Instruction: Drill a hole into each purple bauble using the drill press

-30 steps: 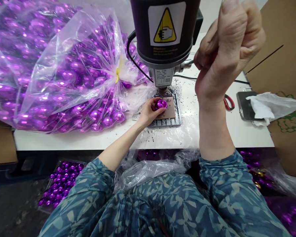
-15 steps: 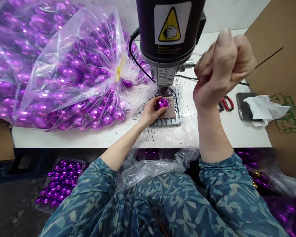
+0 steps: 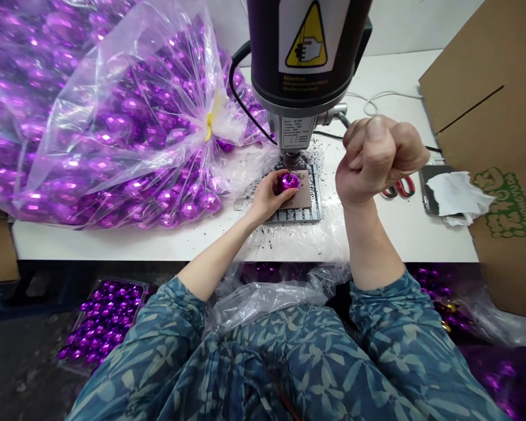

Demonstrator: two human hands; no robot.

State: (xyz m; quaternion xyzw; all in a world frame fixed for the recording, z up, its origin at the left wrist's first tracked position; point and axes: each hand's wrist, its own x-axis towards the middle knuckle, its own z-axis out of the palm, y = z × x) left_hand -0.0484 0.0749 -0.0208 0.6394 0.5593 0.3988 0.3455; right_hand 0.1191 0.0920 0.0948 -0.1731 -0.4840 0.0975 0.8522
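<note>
Under the black drill press (image 3: 304, 64), my left hand (image 3: 268, 196) grips a shiny purple ball (image 3: 290, 183) between thumb and fingers. The ball rests on a brown board (image 3: 304, 197) that lies on the slotted metal base (image 3: 318, 211). The drill's tip meets the top of the ball. To the right of the press, my right hand (image 3: 379, 155) is raised and closed around the drill press's feed lever (image 3: 342, 118). Most of the lever is hidden by the fist.
A large clear bag (image 3: 114, 134) of purple balls fills the left of the white table (image 3: 158, 245). Red-handled scissors (image 3: 404, 187), a dark phone-like object (image 3: 428, 190) under white tissue (image 3: 460, 196) and a cardboard box (image 3: 473, 117) stand right. A tray of purple balls (image 3: 105, 321) sits low left.
My right hand has come down and slightly left with the lever. My left hand still holds the ball in the same place under the drill.
</note>
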